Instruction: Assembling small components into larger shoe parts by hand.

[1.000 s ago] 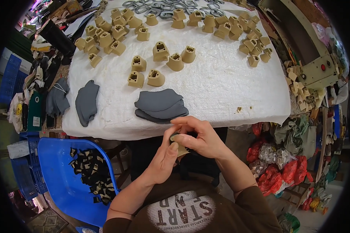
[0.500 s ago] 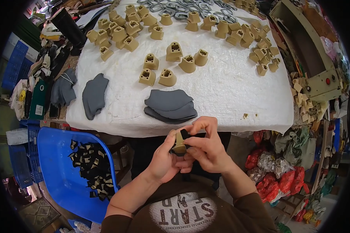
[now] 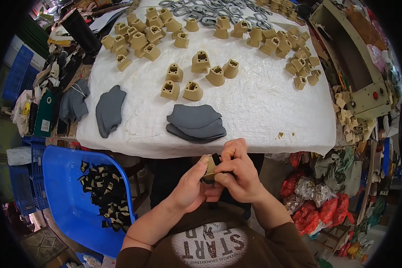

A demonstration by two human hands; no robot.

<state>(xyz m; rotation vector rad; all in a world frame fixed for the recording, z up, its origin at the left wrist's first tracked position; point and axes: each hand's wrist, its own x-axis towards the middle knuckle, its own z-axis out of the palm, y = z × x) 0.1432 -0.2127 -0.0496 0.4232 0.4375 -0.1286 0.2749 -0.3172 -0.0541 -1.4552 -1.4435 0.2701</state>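
We hold a tan molded piece (image 3: 211, 166) in front of our body, just off the near edge of the white-covered table (image 3: 263, 111). Our left hand (image 3: 190, 185) grasps it from the left, thumb along its side, while our right hand (image 3: 240, 175) pinches at its right side, where black material (image 3: 216, 158) shows against the tan; how far this wraps around, we cannot tell. Just beyond our hands, a stack of dark grey curved sheets (image 3: 195, 123) lies near the table edge, and another grey stack (image 3: 110, 109) lies to its left. Past the nearer stack we see six tan hollow blocks (image 3: 192, 90), with grey rings (image 3: 219, 11) at the far end. By our left, a blue basin (image 3: 64, 187) contains a heap of black-and-tan pieces (image 3: 105, 192).
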